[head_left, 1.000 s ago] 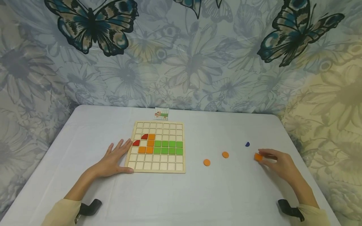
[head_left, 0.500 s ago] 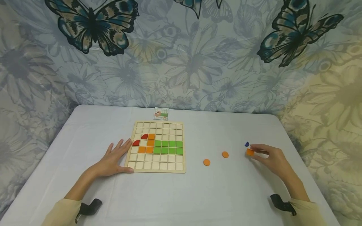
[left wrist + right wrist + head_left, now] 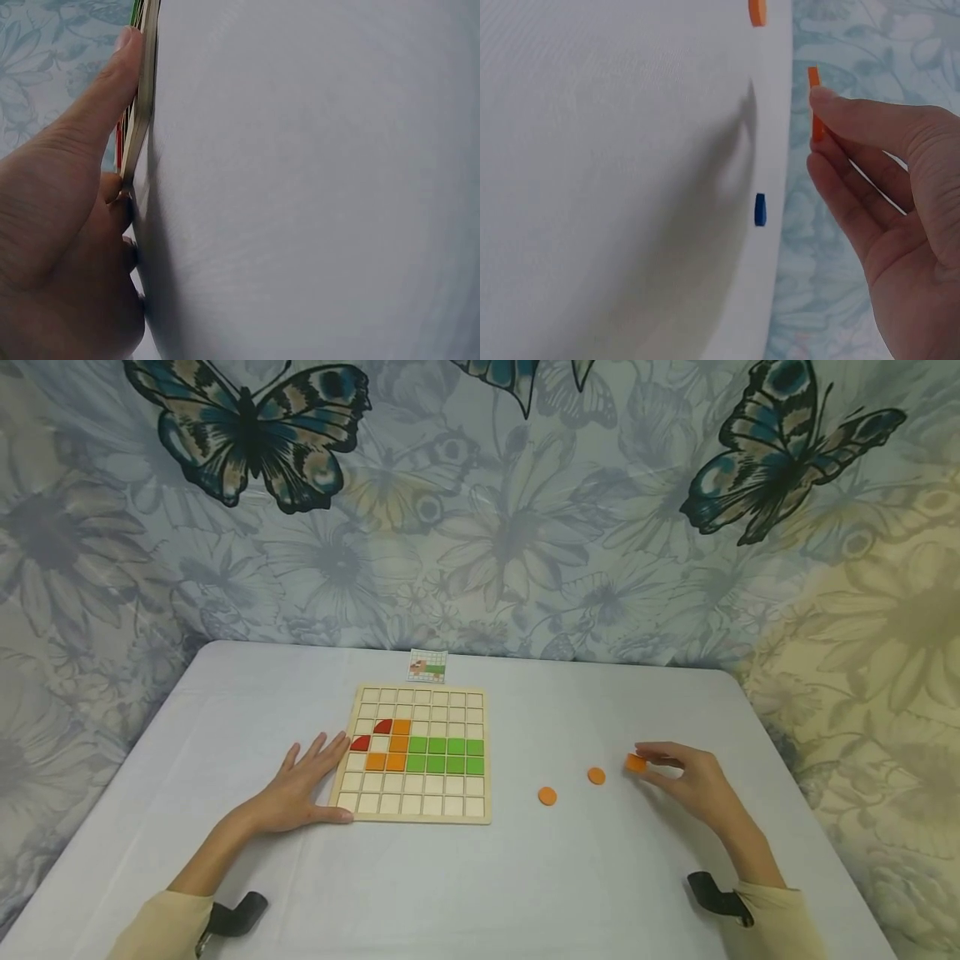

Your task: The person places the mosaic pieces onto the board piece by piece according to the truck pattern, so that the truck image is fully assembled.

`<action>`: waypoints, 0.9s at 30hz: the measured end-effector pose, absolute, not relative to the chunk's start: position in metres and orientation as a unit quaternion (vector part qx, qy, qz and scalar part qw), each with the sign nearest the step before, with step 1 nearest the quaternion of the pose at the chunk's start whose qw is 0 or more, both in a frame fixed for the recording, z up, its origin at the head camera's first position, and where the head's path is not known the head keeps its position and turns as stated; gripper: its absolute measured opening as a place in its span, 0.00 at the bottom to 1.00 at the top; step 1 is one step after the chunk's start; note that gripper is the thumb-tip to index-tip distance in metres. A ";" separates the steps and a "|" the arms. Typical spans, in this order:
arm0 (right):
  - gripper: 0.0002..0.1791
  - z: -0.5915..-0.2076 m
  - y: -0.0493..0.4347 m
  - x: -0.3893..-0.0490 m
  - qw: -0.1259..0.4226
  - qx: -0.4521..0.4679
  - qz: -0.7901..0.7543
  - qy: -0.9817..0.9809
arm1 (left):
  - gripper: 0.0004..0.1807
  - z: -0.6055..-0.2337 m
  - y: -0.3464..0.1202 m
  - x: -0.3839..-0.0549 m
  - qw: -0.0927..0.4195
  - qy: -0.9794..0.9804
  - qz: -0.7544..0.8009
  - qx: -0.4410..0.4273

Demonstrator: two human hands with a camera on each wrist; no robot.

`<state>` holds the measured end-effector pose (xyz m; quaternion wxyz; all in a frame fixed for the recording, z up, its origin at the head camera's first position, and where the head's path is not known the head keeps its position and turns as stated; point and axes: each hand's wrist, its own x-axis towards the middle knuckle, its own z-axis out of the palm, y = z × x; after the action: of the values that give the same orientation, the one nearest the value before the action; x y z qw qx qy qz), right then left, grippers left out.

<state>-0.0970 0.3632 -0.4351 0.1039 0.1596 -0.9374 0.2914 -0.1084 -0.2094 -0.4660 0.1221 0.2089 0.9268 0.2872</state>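
Note:
My right hand [image 3: 690, 781] pinches an orange square tile [image 3: 635, 763] between thumb and fingers, over the right part of the table. In the right wrist view the tile [image 3: 815, 79] is held above the white cloth. Fingers spread, my left hand [image 3: 296, 789] rests along the left edge of a wooden grid board [image 3: 420, 819], its thumb at the near left corner. Set in the board are green squares [image 3: 446, 756], orange squares [image 3: 397, 743] and two red quarter-circle pieces [image 3: 383, 727]. A small blue piece [image 3: 760, 210] lies on the cloth, hidden behind the right hand in the head view.
Two orange discs [image 3: 596, 776] lie between the board and my right hand. Beyond the board's far edge is a small printed card [image 3: 427, 667] with a coloured grid picture. A butterfly-patterned fabric [image 3: 517, 527] hangs behind the white table [image 3: 450, 893].
My right hand has moved left with the orange square tile, passing in front of the blue piece and nearing the discs. The left hand has stayed at the board.

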 end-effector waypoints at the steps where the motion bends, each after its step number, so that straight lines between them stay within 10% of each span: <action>1: 0.23 -0.435 0.362 -0.097 0.102 0.159 0.291 -0.938 | 0.64 -0.466 -0.210 -0.108 0.121 0.927 0.286 0.209; 27: 0.21 -0.429 0.321 -0.112 0.063 0.188 0.313 -0.929 | 0.65 -0.465 -0.210 -0.112 0.129 0.927 0.279 0.215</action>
<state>-0.1117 0.3205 -0.4294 0.0628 0.1884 -0.9288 0.3130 -0.1117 -0.2095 -0.4654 0.1288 0.2147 0.9272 0.2786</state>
